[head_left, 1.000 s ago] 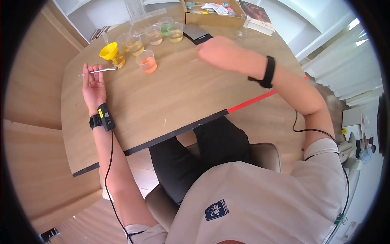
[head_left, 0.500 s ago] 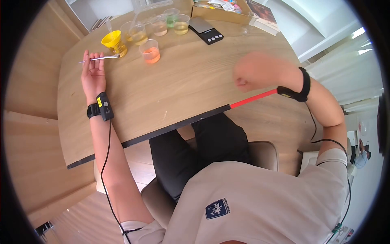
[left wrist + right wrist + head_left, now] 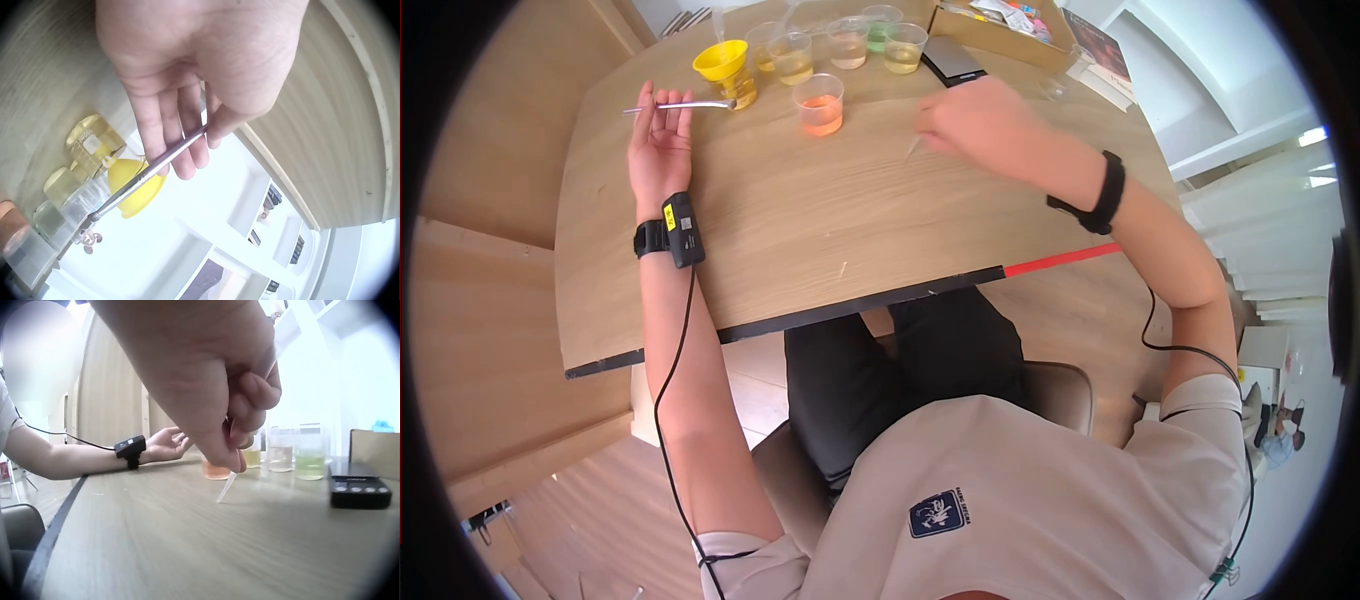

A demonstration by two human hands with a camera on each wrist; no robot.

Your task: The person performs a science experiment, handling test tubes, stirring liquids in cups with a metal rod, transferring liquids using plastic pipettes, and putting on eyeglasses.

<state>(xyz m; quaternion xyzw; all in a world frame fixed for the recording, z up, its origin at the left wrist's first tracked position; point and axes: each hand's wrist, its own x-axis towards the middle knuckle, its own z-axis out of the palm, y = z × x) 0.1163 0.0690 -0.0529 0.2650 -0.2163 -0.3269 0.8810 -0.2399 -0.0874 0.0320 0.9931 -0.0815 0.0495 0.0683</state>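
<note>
My left hand (image 3: 662,150) is palm up at the table's left. Its thumb and fingers pinch a slim metal spoon (image 3: 690,105), whose small end points right, close to the beaker (image 3: 743,92). The yellow funnel (image 3: 128,181) sits in that beaker of amber liquid. Over the middle right of the table, my right hand (image 3: 985,125) curls its fingers round a clear plastic dropper (image 3: 227,486). The tapered tip points down, close over the tabletop; most of the dropper is hidden in the fist. The plastic cup of orange liquid (image 3: 821,115) stands to its left.
Behind, several clear cups hold pale yellow, pinkish and green liquid (image 3: 309,464). A black digital scale (image 3: 361,494) lies to their right. Farther back are a cardboard box (image 3: 1000,38), a book (image 3: 1100,55) and a glass vessel (image 3: 1060,88). Black and red tape marks the front edge (image 3: 850,313).
My right hand swung from beside the scale toward the right front edge, then back left over the table, where the dropper tip now shows. The left hand keeps its pinch on the spoon.
</note>
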